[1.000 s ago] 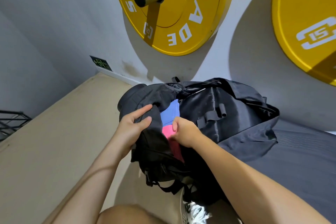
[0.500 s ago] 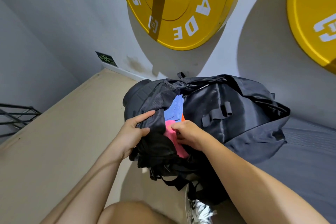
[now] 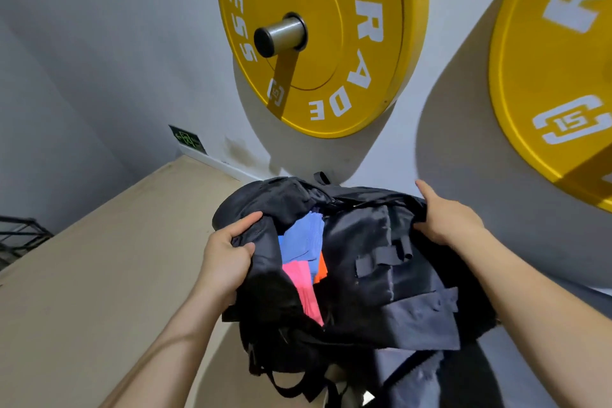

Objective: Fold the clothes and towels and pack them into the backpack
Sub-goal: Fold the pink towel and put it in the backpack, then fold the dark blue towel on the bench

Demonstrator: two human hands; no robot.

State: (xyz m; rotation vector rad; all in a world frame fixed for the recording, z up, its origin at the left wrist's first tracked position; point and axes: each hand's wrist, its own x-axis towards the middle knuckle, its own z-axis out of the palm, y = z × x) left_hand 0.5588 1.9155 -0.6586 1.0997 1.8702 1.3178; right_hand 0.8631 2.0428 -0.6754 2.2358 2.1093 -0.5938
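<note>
Wt plate [image 3: 331,93] on the wall right above the backpack [image 3: 381,275], 2nd plate [image 3: 556,60] up to the R of it; the black backpack lies w/ its mouth open; L hand [image 3: 225,258] grips its L flap, fingers curled in the fabric; R hand [image 3: 450,219] pinches its upper-R edge, thumb in front; inside the backpack: blue cloth [image 3: 304,235], pink cloth [image 3: 304,288], orange cloth [image 3: 320,267].
</note>
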